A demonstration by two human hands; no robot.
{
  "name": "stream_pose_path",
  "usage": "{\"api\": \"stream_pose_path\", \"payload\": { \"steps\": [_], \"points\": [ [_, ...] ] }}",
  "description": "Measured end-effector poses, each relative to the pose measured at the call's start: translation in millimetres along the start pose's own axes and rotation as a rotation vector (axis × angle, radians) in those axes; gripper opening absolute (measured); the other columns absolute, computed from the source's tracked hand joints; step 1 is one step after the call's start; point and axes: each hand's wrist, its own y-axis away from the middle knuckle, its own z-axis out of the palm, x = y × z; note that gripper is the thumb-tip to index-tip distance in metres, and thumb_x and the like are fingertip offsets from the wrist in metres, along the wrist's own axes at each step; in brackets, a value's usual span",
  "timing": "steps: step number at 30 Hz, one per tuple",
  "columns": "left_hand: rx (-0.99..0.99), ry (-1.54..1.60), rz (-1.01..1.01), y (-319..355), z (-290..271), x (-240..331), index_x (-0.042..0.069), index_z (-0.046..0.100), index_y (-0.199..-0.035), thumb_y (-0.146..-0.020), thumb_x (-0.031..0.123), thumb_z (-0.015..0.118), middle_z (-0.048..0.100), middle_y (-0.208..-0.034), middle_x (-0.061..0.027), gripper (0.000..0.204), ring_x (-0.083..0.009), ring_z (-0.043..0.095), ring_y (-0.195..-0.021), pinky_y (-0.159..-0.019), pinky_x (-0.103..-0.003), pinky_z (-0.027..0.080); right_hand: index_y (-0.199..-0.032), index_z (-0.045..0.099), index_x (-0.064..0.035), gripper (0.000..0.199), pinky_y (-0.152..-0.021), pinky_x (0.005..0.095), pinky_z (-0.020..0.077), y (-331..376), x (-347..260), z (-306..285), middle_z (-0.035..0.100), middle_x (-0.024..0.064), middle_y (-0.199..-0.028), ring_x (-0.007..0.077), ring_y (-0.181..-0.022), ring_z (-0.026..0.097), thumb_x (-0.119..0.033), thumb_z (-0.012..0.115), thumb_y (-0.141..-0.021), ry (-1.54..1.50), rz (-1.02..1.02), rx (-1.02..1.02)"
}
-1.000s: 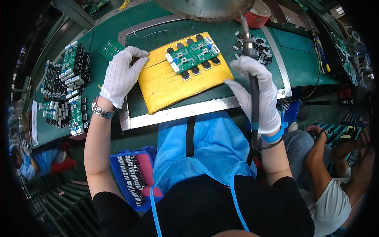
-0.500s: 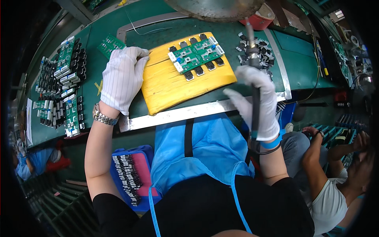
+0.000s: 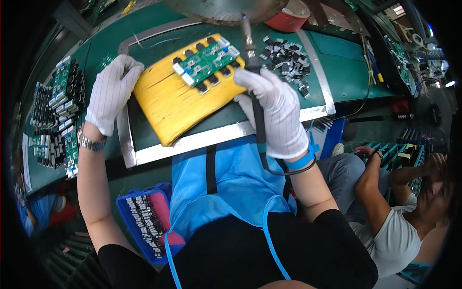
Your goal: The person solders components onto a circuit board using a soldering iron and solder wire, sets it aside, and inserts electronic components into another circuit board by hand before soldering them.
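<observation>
My right hand [image 3: 281, 115], in a white striped glove, is wrapped round the dark handle of a soldering iron [image 3: 260, 123]. Its metal tip points away from me, past the right edge of a yellow board [image 3: 163, 103]. On that board lies a green circuit board [image 3: 210, 60] with white connectors at its ends and black components along both long sides. My gloved left hand [image 3: 109, 91] is beside the yellow board's left edge, its fingers curled together; what they hold, if anything, is hidden. Another green circuit board [image 3: 107, 60] shows in part just beyond it.
Assembled circuit boards [image 3: 62, 84] are stacked at the left. Loose black components [image 3: 288, 60] lie right of the yellow board. A red round container [image 3: 288, 18] stands at the back. A metal strip [image 3: 192, 144] edges the work area; a blue bin [image 3: 127, 212] sits below. A co-worker [image 3: 385, 216] sits at right.
The whole view has shifted, so the bench appears farther left. My right hand has brought the soldering iron closer to the yellow board. My left hand keeps its place beside the board.
</observation>
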Motion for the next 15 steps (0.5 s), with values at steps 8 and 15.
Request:
{"api": "stream_pose_path", "payload": {
  "steps": [8, 15],
  "points": [
    [-0.125, 0.181, -0.086, 52.7, -7.8, 32.8, -0.002, 0.063, -0.095, -0.093, 0.019, 0.059, 0.069, -0.090, -0.0173, 0.021, -0.0285, 0.068, -0.083, -0.074, -0.035, 0.052, -0.125, 0.057, -0.0137, 0.048, -0.073, 0.0346, 0.0525, 5.2, 10.1, -9.8, 0.068, 0.0074, -0.112, 0.0268, -0.100, 0.066, 0.002, 0.061, -0.079, -0.099, 0.103, -0.066],
    [-0.160, 0.458, -0.020, 116.2, -7.3, 70.5, -0.003, 0.061, -0.094, -0.088, 0.002, 0.061, 0.070, -0.090, -0.0158, 0.007, -0.0263, 0.069, -0.080, -0.073, -0.033, 0.054, -0.118, 0.058, -0.0062, 0.045, -0.080, 0.0372, 0.0538, 9.4, 17.0, -19.5, 0.068, 0.0128, -0.107, 0.0328, -0.094, 0.067, 0.011, 0.067, -0.078, -0.084, 0.020, 0.052]
  ]
}}
